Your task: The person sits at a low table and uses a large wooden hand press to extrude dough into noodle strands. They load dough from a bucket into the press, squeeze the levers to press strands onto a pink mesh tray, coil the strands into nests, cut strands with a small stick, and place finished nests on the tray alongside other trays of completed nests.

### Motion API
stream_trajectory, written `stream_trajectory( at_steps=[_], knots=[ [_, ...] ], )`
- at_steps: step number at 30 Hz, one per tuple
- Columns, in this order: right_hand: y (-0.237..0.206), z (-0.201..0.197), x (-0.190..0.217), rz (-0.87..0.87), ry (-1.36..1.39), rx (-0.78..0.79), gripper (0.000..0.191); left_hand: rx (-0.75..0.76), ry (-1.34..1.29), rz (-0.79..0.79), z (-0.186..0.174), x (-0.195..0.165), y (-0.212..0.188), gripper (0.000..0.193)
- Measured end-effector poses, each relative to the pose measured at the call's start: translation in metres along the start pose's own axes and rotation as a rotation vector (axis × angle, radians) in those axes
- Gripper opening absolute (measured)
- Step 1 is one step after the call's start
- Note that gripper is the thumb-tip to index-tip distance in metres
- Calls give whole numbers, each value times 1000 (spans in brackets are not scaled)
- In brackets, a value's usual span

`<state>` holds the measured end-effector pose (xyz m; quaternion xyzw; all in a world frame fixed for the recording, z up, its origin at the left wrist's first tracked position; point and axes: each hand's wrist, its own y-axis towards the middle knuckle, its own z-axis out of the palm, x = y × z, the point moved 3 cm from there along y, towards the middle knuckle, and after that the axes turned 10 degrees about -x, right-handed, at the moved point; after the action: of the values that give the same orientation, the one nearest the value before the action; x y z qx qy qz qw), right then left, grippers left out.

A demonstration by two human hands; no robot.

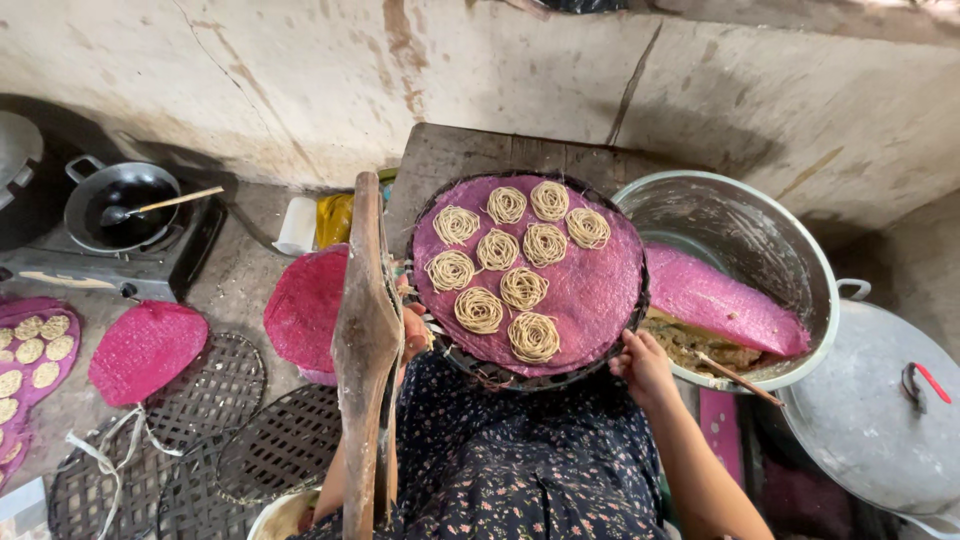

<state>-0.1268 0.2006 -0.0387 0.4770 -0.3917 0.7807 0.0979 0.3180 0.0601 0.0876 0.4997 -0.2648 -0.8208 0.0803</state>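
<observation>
Both hands' grip clamped on round woven tray [612, 322] rim, right hand [642, 365], left hand [413, 335], noodle coils [522, 288] on pink cloth

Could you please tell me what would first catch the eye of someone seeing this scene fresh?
The round woven tray at centre, lined with a purple cloth and bearing nine noodle nests, held at its edges by both hands, the right hand plainly visible. Right of it stands a large metal pot; left, a wooden press.
</observation>
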Motion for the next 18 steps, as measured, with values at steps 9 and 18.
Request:
stream_trajectory(
  at_steps=[9,18],
  knots=[
    [-131,79,-42,269,240,-26,14,-21,97,13,15,-61,12,54],
    [-221,77,31,315,-605,566,25,83,437,-317,57,-76,34,31]
  ],
)
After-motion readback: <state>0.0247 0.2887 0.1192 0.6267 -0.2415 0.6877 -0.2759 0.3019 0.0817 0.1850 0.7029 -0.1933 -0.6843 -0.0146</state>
